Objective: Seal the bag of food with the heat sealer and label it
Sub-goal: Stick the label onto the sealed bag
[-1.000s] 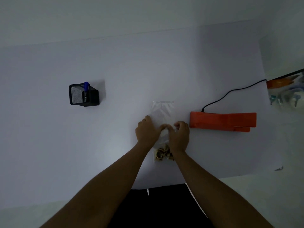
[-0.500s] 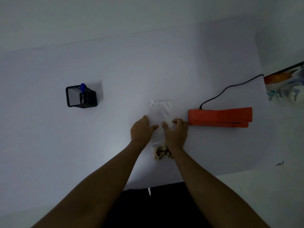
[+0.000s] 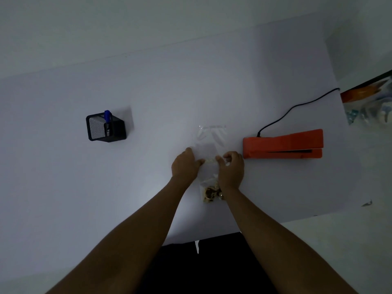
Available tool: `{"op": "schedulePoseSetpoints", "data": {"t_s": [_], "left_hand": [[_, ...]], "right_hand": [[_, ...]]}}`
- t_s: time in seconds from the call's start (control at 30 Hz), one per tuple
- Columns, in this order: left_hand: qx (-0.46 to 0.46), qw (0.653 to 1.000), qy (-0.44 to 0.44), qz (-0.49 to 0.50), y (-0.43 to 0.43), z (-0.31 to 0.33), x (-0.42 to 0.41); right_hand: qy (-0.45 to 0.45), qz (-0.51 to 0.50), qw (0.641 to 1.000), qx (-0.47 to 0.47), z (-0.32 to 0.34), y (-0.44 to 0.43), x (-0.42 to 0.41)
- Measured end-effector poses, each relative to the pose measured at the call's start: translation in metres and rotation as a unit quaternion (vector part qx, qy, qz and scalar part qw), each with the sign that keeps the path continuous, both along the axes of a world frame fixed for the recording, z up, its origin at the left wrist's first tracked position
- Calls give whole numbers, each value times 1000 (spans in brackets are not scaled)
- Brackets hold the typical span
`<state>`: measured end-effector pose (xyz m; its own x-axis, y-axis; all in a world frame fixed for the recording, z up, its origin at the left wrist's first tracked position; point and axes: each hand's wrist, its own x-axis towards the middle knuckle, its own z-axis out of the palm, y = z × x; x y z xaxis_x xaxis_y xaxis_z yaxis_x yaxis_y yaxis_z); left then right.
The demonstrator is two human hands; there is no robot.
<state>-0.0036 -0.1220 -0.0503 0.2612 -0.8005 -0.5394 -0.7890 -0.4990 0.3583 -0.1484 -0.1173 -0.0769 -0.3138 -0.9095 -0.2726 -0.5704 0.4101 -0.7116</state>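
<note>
Left hand: left hand (image 3: 185, 165) rests on the white desk (image 3: 84, 187), fingers curled, thumb and fingertips pinching the left end of a small pale strip (image 3: 210, 160) that lies across the bag.
Right hand: right hand (image 3: 231, 169) mirrors it, fingers curled and pinching the strip's right end, its heel lying over the lower part of the bag.
Bag: clear plastic bag (image 3: 210, 143) lies flat on the desk between the hands, its empty far end pointing away from the person; brown food (image 3: 211, 193) is gathered at the near end, just beside the right wrist.
Strip: held crosswise over the bag's middle; whether it is stuck down cannot be told.
Sealer: orange heat sealer (image 3: 283, 144) sits just right of the right hand, lengthwise left to right, its slot open toward the right; a black cord (image 3: 297, 107) runs from its far left end toward the desk's far right edge.
Pen holder: black mesh pen holder (image 3: 106, 129) stands well to the left, with a blue-capped marker (image 3: 107, 122) upright inside.
Light: dim overall.
</note>
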Motion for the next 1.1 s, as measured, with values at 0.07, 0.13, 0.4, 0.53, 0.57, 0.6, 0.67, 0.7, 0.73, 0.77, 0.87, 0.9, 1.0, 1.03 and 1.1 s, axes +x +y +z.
{"op": "schedulePoseSetpoints", "data": {"t_s": [0.07, 0.13, 0.4, 0.53, 0.57, 0.6, 0.67, 0.7, 0.73, 0.77, 0.87, 0.9, 1.0, 1.03, 1.1], "left_hand": [[-8, 1000, -20, 12, 2, 2, -7], [-19, 998, -51, 21, 2, 5, -16], [14, 999, -36, -35, 3, 5, -1], [18, 1000, -5, -16, 22, 14, 6], [24, 1000, 17, 5, 31, 15, 6], [36, 998, 41, 29, 41, 17, 5], [64, 991, 97, 70, 60, 17, -2], [77, 985, 126, 84, 69, 17, -6], [82, 980, 152, 97, 76, 16, -10], [76, 976, 174, 109, 82, 15, -13], [26, 966, 202, 160, 88, 16, -15], [10, 962, 206, 179, 86, 17, -12], [-34, 953, 206, 219, 67, 21, 5], [-50, 948, 207, 235, 58, 22, 13], [-78, 934, 220, 269, 37, 27, 27]], "right_hand": [[-6, -3, 1000, -4, 1, 0, -1], [-5, 1, 1000, -1, 2, 0, -3], [-19, -14, 999, 41, 10, -7, -5], [-73, -45, 995, 58, 32, -2, -27], [-68, -29, 995, 69, 37, 6, -35], [-62, -7, 994, 87, 41, 18, -43], [-54, 28, 989, 138, 43, 43, -53], [-52, 41, 985, 158, 41, 53, -55], [-54, 54, 983, 168, 39, 61, -55], [-57, 67, 981, 170, 37, 66, -52], [-74, 87, 981, 157, 37, 59, -36], [-87, 87, 981, 152, 37, 51, -29], [-128, 96, 977, 143, 40, 16, -3], [-137, 101, 975, 140, 41, 2, 6], [-157, 103, 973, 138, 39, -26, 25]]}}
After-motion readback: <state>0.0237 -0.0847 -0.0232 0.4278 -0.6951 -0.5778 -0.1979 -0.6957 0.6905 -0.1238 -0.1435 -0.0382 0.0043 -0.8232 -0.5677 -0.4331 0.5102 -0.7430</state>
